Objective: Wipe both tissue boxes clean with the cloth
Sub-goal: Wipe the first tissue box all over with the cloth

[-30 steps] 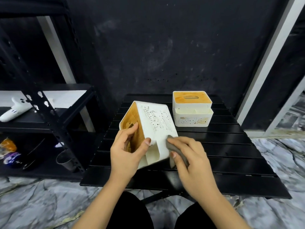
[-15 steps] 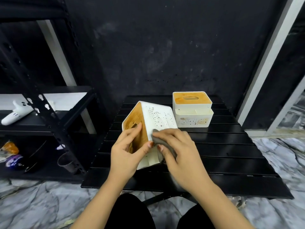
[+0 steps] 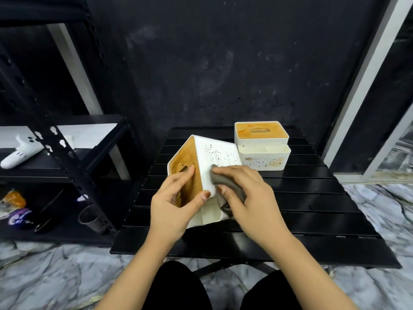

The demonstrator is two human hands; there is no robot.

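A white tissue box (image 3: 220,154) with a wooden lid is tipped on its side on the black slatted table (image 3: 312,211), its speckled white side facing up. My left hand (image 3: 176,204) grips the box, fingers on the wooden lid and thumb on the edge. My right hand (image 3: 250,198) holds a grey cloth (image 3: 225,184) and presses it on the speckled side. A second white tissue box (image 3: 262,151) with a wooden lid stands upright behind, with dark specks and stains on its front.
A black metal shelf rack (image 3: 73,175) stands left of the table, holding a white toy plane (image 3: 21,151), a metal cup (image 3: 89,218) and small items. A black wall is behind; a white frame (image 3: 362,86) is at the right. The floor is marble.
My right hand has slid the cloth up the box's speckled side, from its lower right edge towards the middle. My left hand keeps its grip on the box.
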